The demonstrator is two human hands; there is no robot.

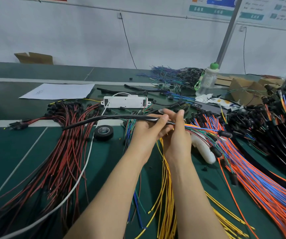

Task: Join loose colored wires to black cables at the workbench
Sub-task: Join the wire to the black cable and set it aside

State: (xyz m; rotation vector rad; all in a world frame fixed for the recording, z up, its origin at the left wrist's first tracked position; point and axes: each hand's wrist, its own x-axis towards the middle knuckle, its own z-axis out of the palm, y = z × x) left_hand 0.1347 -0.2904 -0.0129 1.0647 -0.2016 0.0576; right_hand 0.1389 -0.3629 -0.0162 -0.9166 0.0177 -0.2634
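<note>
Head view: nearest me, yellow wires (166, 195) lie on the green bench (4, 149) under the forearms, with red wires (61, 152) to the left and orange and blue wires (259, 183) to the right. Above them I see the left hand (145, 133) curled round a black cable (104, 118) that runs off left, while the right hand (178, 140) pinches its end, where colored wires (195, 127) fan out rightward. Beyond sit a tape roll (103, 132), a white box (125, 101), a paper sheet (59, 91) and a bottle (207, 80).

The left forearm (114, 187) and right forearm (188, 190) are bare right to the picture's edge. The left hand (145, 133) and right hand (178, 140) are bare too, with short, plain nails.
</note>
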